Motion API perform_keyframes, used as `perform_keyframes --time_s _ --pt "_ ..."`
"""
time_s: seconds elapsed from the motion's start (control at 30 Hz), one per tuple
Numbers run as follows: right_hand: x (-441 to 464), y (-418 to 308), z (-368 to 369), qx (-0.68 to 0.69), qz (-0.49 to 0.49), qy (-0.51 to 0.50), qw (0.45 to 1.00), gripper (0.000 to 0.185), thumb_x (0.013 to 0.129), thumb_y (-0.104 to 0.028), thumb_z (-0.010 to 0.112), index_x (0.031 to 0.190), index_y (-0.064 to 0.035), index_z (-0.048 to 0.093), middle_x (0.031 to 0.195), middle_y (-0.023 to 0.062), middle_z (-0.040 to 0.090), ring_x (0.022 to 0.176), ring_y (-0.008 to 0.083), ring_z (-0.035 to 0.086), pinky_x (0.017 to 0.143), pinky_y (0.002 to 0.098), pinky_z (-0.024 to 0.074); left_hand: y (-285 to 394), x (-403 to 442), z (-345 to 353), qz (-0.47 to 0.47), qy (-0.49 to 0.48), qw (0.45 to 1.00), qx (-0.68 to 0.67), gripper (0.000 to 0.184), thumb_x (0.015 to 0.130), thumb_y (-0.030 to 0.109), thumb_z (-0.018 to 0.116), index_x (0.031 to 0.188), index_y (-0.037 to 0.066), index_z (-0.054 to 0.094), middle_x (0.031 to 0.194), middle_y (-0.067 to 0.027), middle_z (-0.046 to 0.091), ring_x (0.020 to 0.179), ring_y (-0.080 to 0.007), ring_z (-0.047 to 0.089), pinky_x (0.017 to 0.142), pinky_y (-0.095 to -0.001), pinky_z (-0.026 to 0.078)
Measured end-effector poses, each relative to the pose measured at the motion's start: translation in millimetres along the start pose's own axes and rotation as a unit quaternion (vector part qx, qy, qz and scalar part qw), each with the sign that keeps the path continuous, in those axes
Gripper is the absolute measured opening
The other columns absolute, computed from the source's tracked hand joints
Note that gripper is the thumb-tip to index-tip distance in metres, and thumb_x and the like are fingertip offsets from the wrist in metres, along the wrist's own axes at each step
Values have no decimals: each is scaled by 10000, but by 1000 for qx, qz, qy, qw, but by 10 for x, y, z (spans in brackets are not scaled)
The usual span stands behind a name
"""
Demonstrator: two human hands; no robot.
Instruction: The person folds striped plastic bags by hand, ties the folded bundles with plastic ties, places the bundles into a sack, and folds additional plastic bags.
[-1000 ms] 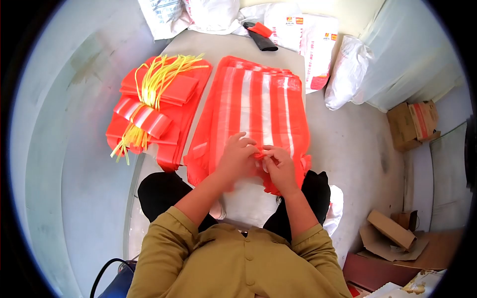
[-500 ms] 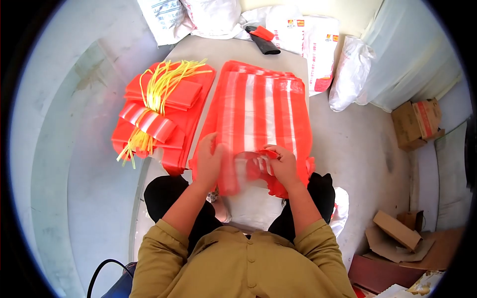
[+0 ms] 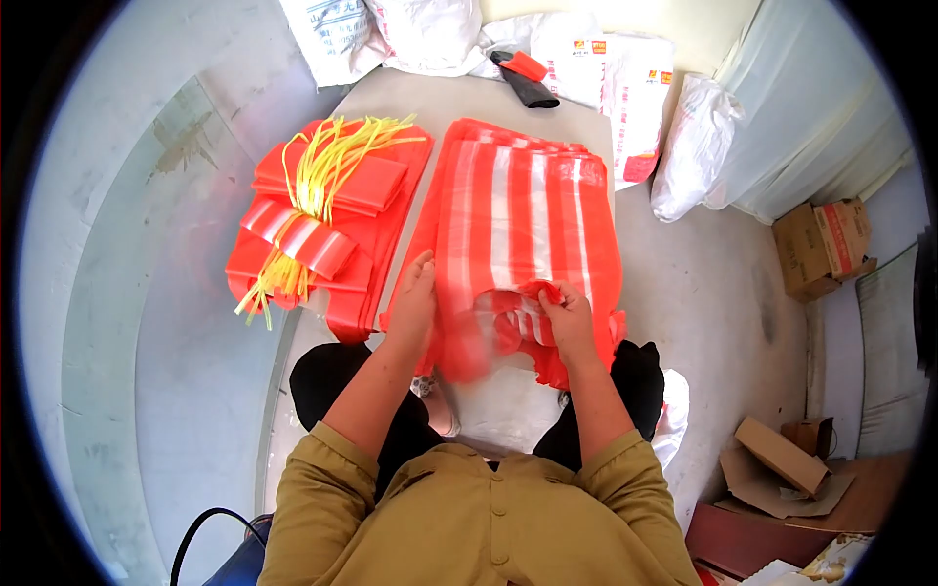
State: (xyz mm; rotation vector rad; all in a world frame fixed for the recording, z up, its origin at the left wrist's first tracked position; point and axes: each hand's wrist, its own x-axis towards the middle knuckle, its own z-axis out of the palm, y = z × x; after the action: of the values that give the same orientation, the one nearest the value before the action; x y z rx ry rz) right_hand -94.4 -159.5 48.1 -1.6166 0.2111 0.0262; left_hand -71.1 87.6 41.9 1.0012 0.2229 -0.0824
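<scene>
**Pinching an edge of striped plastic (image 3: 528,205) in the right hand (image 3: 572,320)**

The striped plastic is laid in a stack on the table (image 3: 391,98), and from its centre clock directions are given, with the far end as twelve. Between five and six o'clock, a bunched red edge is gripped by the right thumb and fingers. The left hand (image 3: 414,305) is seen edge-on between seven and eight, fingers extended; whether anything is held there cannot be told. Between the hands, a red flap (image 3: 466,352) is smeared by blur, its lower border hard to make out. Near seven, a foot (image 3: 442,410) is partly covered by black trousers (image 3: 332,381). Between four and five, opened cardboard (image 3: 782,474) is cut off by the dark rim. Print on the white sacks (image 3: 635,127), from eleven to one, is mostly too small to be read.

A second ago, the fingertips were brought together; now the hands are parted, the flap spread between them. At nine, the red pile (image 3: 366,186) with yellow strips (image 3: 327,176) is unchanged.
</scene>
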Motion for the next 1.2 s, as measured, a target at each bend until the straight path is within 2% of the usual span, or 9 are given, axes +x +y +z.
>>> perform_keyframes --time_s 0.2,0.3,0.43,0.63,0.8,1.0,1.1,1.13,1.2 --pt "37 40 -6 44 4 8 999 95 1031 -118 670 1067 -43 717 945 -4 716 842 86 641 791 267 529 11 -67 9 -54 48 997 10 530 1108 265 513 1587 107 350 1411 -97 574 1245 -190 584 1060 -337 460" --pt "-5 -4 15 56 1 4 998 100 1027 -109 671 1078 -41 722 962 3 722 855 93 651 803 266 534 39 -226 -48 -51 52 974 215 679 1018 201 641 1600 74 316 1348 -135 611 1195 -159 600 994 -312 496" --pt "-70 -14 7 -17 -10 -7 1000 121 1009 -84 667 1090 -27 737 1059 27 734 920 121 670 824 264 540 -48 -548 -71 -19 -5 965 260 737 969 80 656 1609 83 291 1166 -125 692 1037 -159 661 898 -303 531" --pt "-239 97 -135 -328 -288 -1 900 217 845 36 711 1041 -41 766 1138 88 708 1085 272 656 872 357 548 -61 -828 -231 -15 -12 967 256 716 956 -22 632 1587 52 303 1134 -130 691 1015 -157 673 906 -297 535" --pt "-362 101 -139 -382 -316 0 868 294 740 70 730 984 -86 781 1040 64 687 1023 293 635 869 389 541 -121 -726 -229 67 -33 949 308 591 954 -25 628 1507 21 424 1040 -86 668 945 -135 657 858 -269 526" --pt "-373 257 -180 -402 -348 -2 847 289 693 -53 800 970 -117 747 1072 61 678 1031 301 620 790 400 566 12 -283 301 127 -93 872 463 499 1001 83 637 1475 30 487 987 -55 637 864 -104 618 755 -271 530" --pt "-389 273 -199 -407 -341 -8 847 294 693 -63 797 978 -119 747 1075 56 678 1035 299 622 802 399 566 67 -113 591 -15 -135 904 405 508 1049 203 615 1512 46 478 972 -51 629 828 -109 612 701 -293 539" --pt "-386 269 -208 -413 -338 -12 846 294 695 -65 792 981 -119 748 1078 55 678 1038 298 623 807 398 566 40 -68 634 -51 -119 908 398 555 1060 322 571 1538 65 455 1107 -140 681 873 -203 672 727 -349 579" --pt "-376 296 -218 -411 -335 -10 848 289 703 -64 776 986 -116 748 1075 54 680 1031 299 624 816 400 562 -38 27 649 -75 -112 912 387 558 1069 333 550 1548 67 446 1105 -134 679 873 -192 668 712 -345 580"
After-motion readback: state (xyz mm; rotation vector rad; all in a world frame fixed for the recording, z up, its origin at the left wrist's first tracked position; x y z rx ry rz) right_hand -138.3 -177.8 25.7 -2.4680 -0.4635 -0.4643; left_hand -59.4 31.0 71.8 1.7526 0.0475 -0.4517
